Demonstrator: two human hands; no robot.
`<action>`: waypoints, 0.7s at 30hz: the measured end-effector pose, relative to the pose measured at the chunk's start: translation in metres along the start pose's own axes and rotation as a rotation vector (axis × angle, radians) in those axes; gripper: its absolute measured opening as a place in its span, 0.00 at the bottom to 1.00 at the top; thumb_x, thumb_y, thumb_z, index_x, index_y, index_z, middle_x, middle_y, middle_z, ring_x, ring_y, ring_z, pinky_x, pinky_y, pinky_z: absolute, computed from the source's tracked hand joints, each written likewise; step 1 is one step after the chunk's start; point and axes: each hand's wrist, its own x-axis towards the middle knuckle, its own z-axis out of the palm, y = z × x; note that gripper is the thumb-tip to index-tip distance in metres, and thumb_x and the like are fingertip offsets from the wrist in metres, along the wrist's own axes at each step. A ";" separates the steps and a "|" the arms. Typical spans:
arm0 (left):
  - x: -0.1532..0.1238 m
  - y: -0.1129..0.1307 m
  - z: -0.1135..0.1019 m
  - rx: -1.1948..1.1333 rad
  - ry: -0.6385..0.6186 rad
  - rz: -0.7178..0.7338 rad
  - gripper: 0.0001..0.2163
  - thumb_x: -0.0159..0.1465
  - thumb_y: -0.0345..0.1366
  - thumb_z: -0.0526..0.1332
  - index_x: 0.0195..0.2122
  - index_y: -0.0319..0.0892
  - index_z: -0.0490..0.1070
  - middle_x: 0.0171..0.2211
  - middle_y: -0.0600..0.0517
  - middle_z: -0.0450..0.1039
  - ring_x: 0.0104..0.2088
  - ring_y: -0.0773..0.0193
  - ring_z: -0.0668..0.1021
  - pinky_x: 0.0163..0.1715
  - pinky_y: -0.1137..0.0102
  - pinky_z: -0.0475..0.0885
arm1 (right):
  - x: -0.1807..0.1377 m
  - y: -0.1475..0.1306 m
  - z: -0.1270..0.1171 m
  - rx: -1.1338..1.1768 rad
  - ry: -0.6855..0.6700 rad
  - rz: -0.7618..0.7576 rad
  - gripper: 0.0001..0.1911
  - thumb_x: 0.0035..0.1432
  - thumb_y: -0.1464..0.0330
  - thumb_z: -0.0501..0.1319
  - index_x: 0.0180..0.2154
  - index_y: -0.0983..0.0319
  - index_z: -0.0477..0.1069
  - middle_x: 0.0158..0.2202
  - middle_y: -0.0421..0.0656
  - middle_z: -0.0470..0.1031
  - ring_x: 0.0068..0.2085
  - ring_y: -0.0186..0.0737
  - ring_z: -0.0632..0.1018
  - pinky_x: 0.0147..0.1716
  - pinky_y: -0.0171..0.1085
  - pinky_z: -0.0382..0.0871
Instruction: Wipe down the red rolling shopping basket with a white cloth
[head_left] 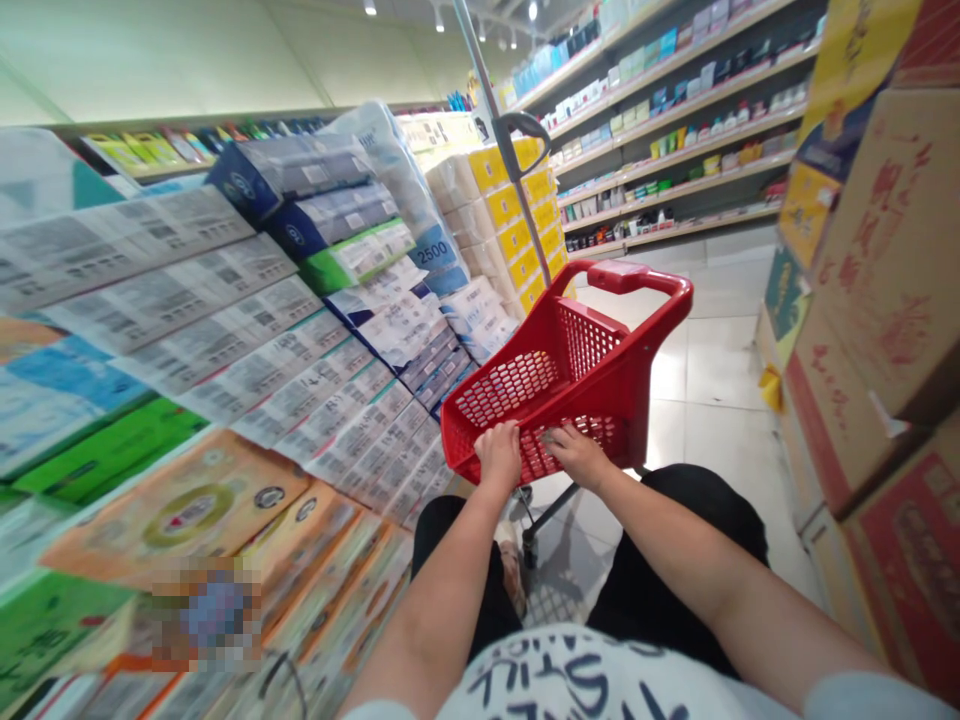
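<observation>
In front of my knees stands a red plastic shopping cart (517, 385) with lattice walls, turned at an angle to me. My left hand (499, 455) is closed over the near rim of its basket. My right hand (579, 456) is on the lattice of the near side, to the right of the left one, fingers bent against the plastic; a small greyish spot shows at its fingertips, too blurred to make out. The cart's raised handle (619, 275) is at the far end, untouched. Inside the basket I see only bare red plastic.
Packs of tissue (337, 215) are stacked high on the left, with orange packs (202, 495) nearest. Cardboard boxes (885, 260) line the right side. Shelves of bottles and boxes (675, 130) stand behind a tiled floor (720, 365). A grey pole (534, 225) rises behind the cart.
</observation>
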 end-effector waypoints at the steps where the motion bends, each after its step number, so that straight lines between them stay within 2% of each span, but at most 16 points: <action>1: 0.000 -0.001 0.000 -0.005 -0.001 -0.001 0.14 0.71 0.38 0.45 0.50 0.48 0.68 0.44 0.50 0.72 0.45 0.60 0.71 0.49 0.63 0.59 | -0.002 -0.002 0.002 -0.014 -0.049 0.001 0.13 0.61 0.75 0.55 0.43 0.60 0.75 0.46 0.48 0.73 0.45 0.44 0.70 0.32 0.35 0.73; 3: 0.000 -0.001 0.000 -0.013 0.000 -0.003 0.14 0.71 0.38 0.45 0.50 0.48 0.68 0.44 0.50 0.73 0.44 0.60 0.71 0.48 0.64 0.59 | -0.005 -0.004 0.005 -0.020 -0.084 0.013 0.12 0.60 0.75 0.56 0.42 0.59 0.76 0.46 0.48 0.73 0.45 0.43 0.71 0.30 0.33 0.72; 7: -0.001 -0.002 0.000 -0.012 -0.001 -0.009 0.14 0.71 0.38 0.45 0.50 0.48 0.68 0.44 0.50 0.72 0.44 0.59 0.71 0.48 0.63 0.59 | -0.005 0.000 0.002 0.005 0.040 0.002 0.14 0.62 0.75 0.54 0.46 0.60 0.74 0.49 0.49 0.71 0.47 0.42 0.71 0.43 0.38 0.72; 8: -0.001 -0.002 0.000 -0.010 -0.006 -0.012 0.14 0.71 0.38 0.45 0.50 0.48 0.68 0.44 0.50 0.72 0.45 0.59 0.71 0.48 0.63 0.59 | -0.005 0.000 0.001 0.003 0.046 0.000 0.15 0.63 0.75 0.54 0.47 0.60 0.74 0.50 0.49 0.70 0.49 0.43 0.70 0.44 0.39 0.72; 10: -0.002 -0.002 0.000 -0.010 -0.016 -0.019 0.14 0.71 0.38 0.44 0.50 0.48 0.67 0.44 0.50 0.72 0.45 0.59 0.71 0.48 0.63 0.59 | -0.005 -0.001 0.000 0.003 -0.020 -0.008 0.14 0.62 0.75 0.55 0.45 0.59 0.74 0.53 0.49 0.68 0.51 0.45 0.69 0.39 0.37 0.73; 13: -0.002 -0.004 0.000 -0.014 -0.013 -0.013 0.14 0.71 0.38 0.44 0.50 0.48 0.67 0.44 0.50 0.72 0.45 0.59 0.71 0.48 0.64 0.59 | -0.005 -0.009 0.002 0.045 -0.201 -0.089 0.11 0.60 0.75 0.57 0.43 0.59 0.74 0.54 0.48 0.68 0.53 0.44 0.67 0.36 0.35 0.73; 17: -0.002 -0.006 0.002 -0.015 0.006 0.008 0.14 0.71 0.39 0.45 0.49 0.48 0.67 0.43 0.51 0.73 0.44 0.59 0.71 0.47 0.64 0.59 | -0.003 -0.015 0.005 0.072 -0.339 -0.079 0.11 0.61 0.73 0.57 0.44 0.60 0.74 0.53 0.47 0.69 0.52 0.44 0.68 0.41 0.37 0.73; 21: 0.000 -0.005 0.004 -0.006 0.021 -0.008 0.13 0.71 0.39 0.45 0.49 0.48 0.68 0.43 0.51 0.73 0.44 0.59 0.71 0.46 0.63 0.59 | -0.007 -0.015 0.006 0.063 -0.357 -0.042 0.14 0.64 0.72 0.53 0.48 0.59 0.72 0.58 0.46 0.65 0.57 0.45 0.65 0.51 0.41 0.68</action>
